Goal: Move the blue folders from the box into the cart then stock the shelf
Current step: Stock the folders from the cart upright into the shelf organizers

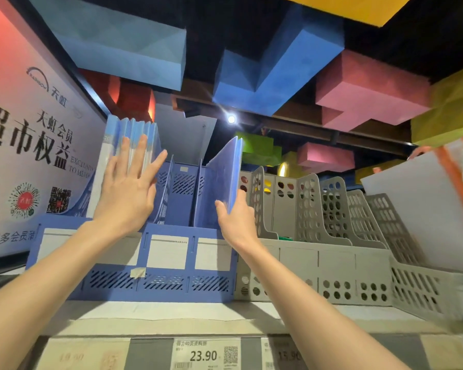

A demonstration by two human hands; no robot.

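Up on the shelf, stocking is under way. The left hand, fingers straight, presses the blue folders at ten o'clock in the rack. The right hand grips another folder at one o'clock, perhaps not fully seated; next it likely needs pushing down.

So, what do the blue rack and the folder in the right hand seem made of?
The blue rack: probably rigid moulded plastic, matte; slanted vent slots show it. The folder in the right hand: likely thin plastic sheet, faintly glossy, slightly translucent.
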